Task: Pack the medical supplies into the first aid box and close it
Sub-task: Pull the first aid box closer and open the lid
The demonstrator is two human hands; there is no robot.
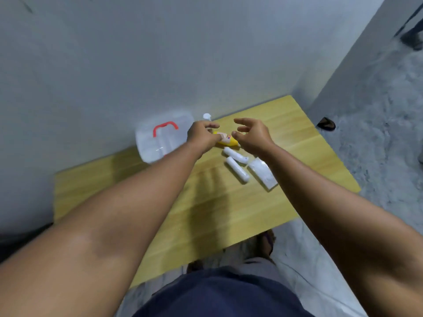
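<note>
A clear plastic first aid box with a red handle lies at the far left of the wooden table, against the wall, its lid on. My left hand rests with curled fingers on a yellow tube just right of the box. My right hand hovers over the tube's right end, fingers spread, holding nothing. Two white bandage rolls and a flat white packet lie nearer to me. A white bottle cap peeks out behind my left hand.
The grey wall runs right behind the table. Off the right edge is grey floor with a dark sandal. My feet and dark shorts are below the table's near edge.
</note>
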